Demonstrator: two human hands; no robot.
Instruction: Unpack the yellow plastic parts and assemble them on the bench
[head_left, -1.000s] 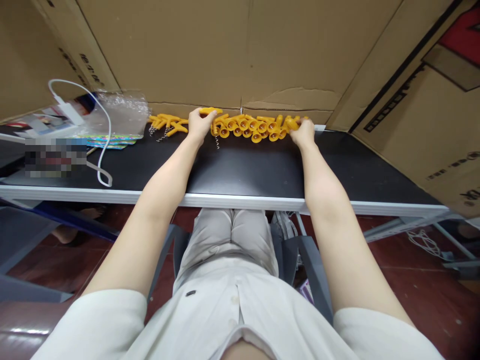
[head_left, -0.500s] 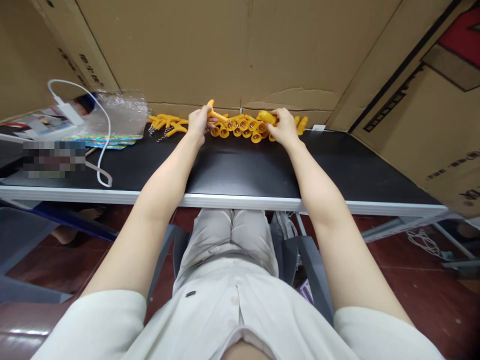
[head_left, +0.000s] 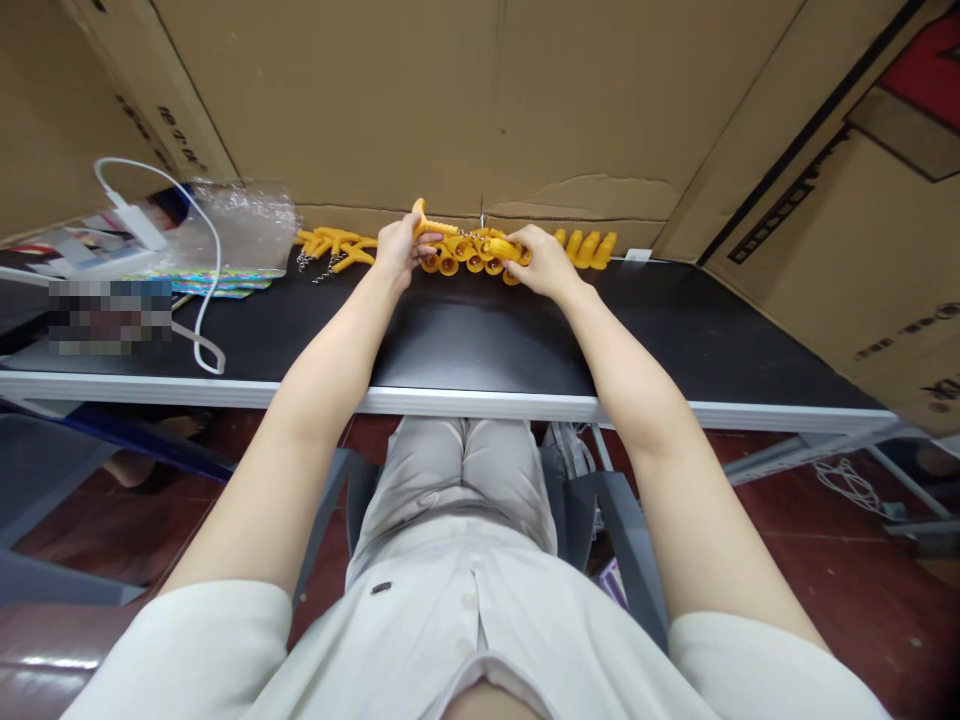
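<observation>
A heap of small yellow plastic parts lies at the far edge of the black table, against the cardboard wall. My left hand holds a yellow forked piece lifted above the heap. My right hand grips a yellow cup-shaped piece just to the right of it. The two pieces are close together, nearly touching. A few yellow tube-like parts lie to the right of my right hand, and several forked parts with springs lie to the left.
Cardboard boxes wall in the table's back and right side. At the left lie a clear plastic bag, a white charger with cable and colourful printed sheets. Beneath the table are my legs and metal frame parts.
My left hand lifted a forked piece out of the heap. My right hand took a cup-shaped piece from the right end and moved left, toward my left hand.
</observation>
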